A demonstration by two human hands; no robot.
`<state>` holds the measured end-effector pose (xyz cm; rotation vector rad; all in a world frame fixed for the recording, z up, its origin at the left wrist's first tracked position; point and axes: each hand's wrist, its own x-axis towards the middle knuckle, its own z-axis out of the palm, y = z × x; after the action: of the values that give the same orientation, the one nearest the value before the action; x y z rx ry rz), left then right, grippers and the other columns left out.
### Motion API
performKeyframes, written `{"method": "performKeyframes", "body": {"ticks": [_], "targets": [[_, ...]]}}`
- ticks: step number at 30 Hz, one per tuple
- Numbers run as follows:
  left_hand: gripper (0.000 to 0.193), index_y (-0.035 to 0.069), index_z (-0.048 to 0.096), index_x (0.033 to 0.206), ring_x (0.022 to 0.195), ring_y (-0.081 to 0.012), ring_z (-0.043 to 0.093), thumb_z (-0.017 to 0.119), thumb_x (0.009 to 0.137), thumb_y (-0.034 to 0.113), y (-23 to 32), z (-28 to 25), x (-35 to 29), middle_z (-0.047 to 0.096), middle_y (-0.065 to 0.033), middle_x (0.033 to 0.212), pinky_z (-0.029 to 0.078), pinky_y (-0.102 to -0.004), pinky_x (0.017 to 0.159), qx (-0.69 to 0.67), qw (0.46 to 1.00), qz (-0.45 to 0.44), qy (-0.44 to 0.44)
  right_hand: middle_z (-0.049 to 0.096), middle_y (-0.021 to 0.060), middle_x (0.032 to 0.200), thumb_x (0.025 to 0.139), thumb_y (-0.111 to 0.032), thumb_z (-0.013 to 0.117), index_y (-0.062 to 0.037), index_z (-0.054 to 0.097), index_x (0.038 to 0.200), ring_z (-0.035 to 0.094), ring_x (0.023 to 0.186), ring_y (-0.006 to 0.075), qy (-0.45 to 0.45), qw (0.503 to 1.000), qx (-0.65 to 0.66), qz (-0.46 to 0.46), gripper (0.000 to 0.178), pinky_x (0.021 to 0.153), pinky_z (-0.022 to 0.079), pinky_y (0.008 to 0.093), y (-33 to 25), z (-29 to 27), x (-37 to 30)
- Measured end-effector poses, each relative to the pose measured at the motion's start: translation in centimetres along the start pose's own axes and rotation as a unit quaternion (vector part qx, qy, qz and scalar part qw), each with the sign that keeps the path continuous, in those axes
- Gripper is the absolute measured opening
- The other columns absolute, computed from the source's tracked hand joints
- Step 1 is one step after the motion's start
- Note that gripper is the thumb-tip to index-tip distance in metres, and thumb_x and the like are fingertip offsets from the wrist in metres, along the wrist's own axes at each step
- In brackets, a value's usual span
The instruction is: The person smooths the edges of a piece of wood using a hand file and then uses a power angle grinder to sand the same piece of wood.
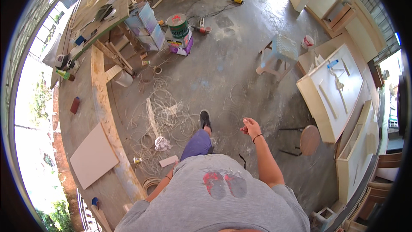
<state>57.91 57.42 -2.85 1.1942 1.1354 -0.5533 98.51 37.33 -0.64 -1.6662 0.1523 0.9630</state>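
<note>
The right hand (252, 127) hangs above the floor (257, 99), fingers curled together, seemingly empty; the shirt (180, 202) mostly hides the left hand (171, 173), so from here I can't tell its grip. Tangled cord (162, 108) lies between the shoe (205, 119) and the floor's left edge; high steps would suit.

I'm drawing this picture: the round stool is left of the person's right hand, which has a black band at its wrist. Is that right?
Not quite: the head view shows the round stool to the right of the person's right hand.
</note>
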Motion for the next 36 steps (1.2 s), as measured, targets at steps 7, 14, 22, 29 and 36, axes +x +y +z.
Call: {"method": "performKeyframes", "body": {"ticks": [7,14,22,29,36], "targets": [[0.085,-0.003,0.049,0.129,0.116,-0.0254,0.051,0.030,0.089,0.070,18.2,-2.2,12.3,0.054,-0.0147,0.128,0.036,-0.0346,0.101,-0.019,0.998,0.026,-0.052,0.065,0.0132,0.071,0.087,-0.028,0.058,-0.0001,0.066,0.092,0.065,0.060,0.0239,0.138,0.938,-0.312,0.064,0.029,0.058,0.053,0.0365,2.6,-10.1,12.3],[0.094,-0.004,0.044,0.136,0.125,-0.0261,0.045,0.027,0.088,0.075,34.9,-3.2,21.0,0.049,-0.0150,0.138,0.029,-0.0359,0.108,0.045,0.997,0.020,-0.063,0.071,0.0112,0.088,0.087,-0.036,0.056,-0.0059,0.068,0.098,0.069,0.075,0.0228,0.160,0.916,-0.268,0.250,0.034,0.069,0.055,0.0386,0.1,-14.2,11.8],[0.093,0.001,0.043,0.138,0.132,-0.0269,0.038,0.033,0.086,0.076,46.9,-5.7,31.8,0.045,-0.0157,0.142,0.025,-0.0381,0.110,0.125,0.986,0.045,-0.102,0.069,0.0116,0.077,0.088,-0.032,0.053,-0.0039,0.068,0.095,0.067,0.066,0.0225,0.057,0.902,-0.370,0.216,0.032,0.061,0.053,0.0381,-7.6,-12.7,28.1],[0.100,-0.004,0.037,0.140,0.136,-0.0303,0.033,0.039,0.082,0.078,61.0,-6.8,30.1,0.032,-0.0213,0.148,0.030,-0.0395,0.109,-0.048,0.999,-0.009,-0.003,0.068,0.0119,0.068,0.089,-0.029,0.051,-0.0022,0.068,0.092,0.065,0.059,0.0222,-0.029,0.885,-0.443,0.141,0.032,0.054,0.052,0.0376,-28.1,-12.3,52.9],[0.128,-0.015,0.018,0.141,0.134,-0.0341,0.036,0.050,0.068,0.085,67.1,-6.4,35.0,0.034,-0.0287,0.144,0.029,-0.0377,0.110,-0.182,0.983,0.025,0.008,0.065,0.0073,0.072,0.087,-0.010,0.057,-0.0056,0.063,0.103,0.063,0.056,0.0156,0.037,0.961,-0.268,-0.062,0.017,0.044,0.046,0.0302,-54.2,-2.0,72.8]]}}
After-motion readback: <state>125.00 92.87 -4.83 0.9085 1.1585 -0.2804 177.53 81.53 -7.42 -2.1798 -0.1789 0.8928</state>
